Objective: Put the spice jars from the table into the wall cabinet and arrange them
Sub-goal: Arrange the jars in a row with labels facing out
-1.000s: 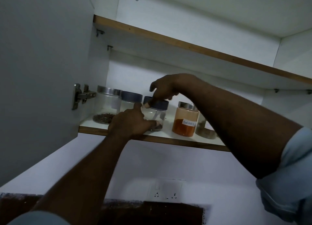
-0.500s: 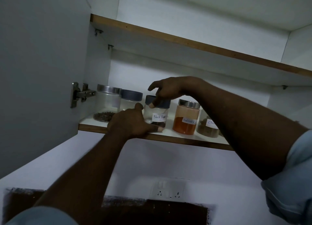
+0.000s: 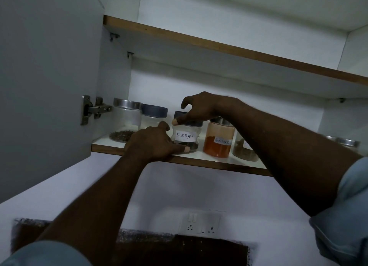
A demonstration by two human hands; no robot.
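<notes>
The black pepper jar (image 3: 186,135), clear with a dark lid and a white handwritten label, stands on the lower cabinet shelf (image 3: 209,159). My right hand (image 3: 201,108) grips its lid from above. My left hand (image 3: 155,144) holds its base from the left, thumb along the shelf edge. Left of it stand a steel-lidded jar (image 3: 125,122) with dark spice and a dark-lidded jar (image 3: 153,116). To the right are the red chilli powder jar (image 3: 219,140) and a brown spice jar (image 3: 244,149), partly hidden by my right forearm.
The open cabinet door (image 3: 45,76) hangs at left on a metal hinge (image 3: 93,109). An upper shelf (image 3: 219,46) runs overhead. More steel lids (image 3: 347,143) show at far right. A wall socket plate (image 3: 200,224) sits below on the white wall.
The black pepper jar has been turned so that its label faces me. Both hands stay on it, and the view has shifted slightly.
</notes>
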